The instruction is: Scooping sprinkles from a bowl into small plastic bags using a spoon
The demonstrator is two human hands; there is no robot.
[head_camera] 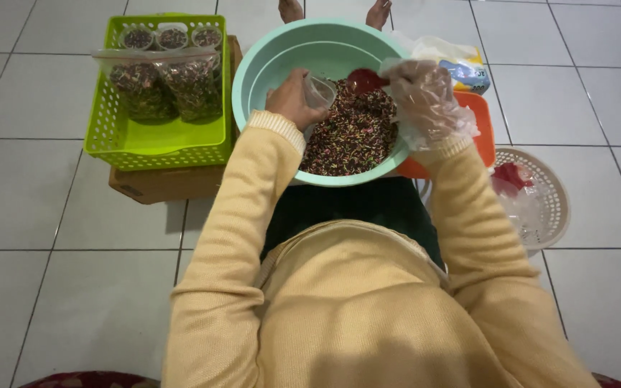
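A mint-green basin rests on my lap, half full of dark multicoloured sprinkles. My left hand holds a small clear plastic bag open over the sprinkles. My right hand, inside a thin clear plastic glove, grips a red scoop whose bowl sits just beside the bag's mouth. Both sleeves are pale yellow knit.
A lime-green basket on a brown box at the left holds several filled clear bags of sprinkles. An orange tray and a plastic packet lie right of the basin. A white round basket holds clear bags. Two bare feet show at the top.
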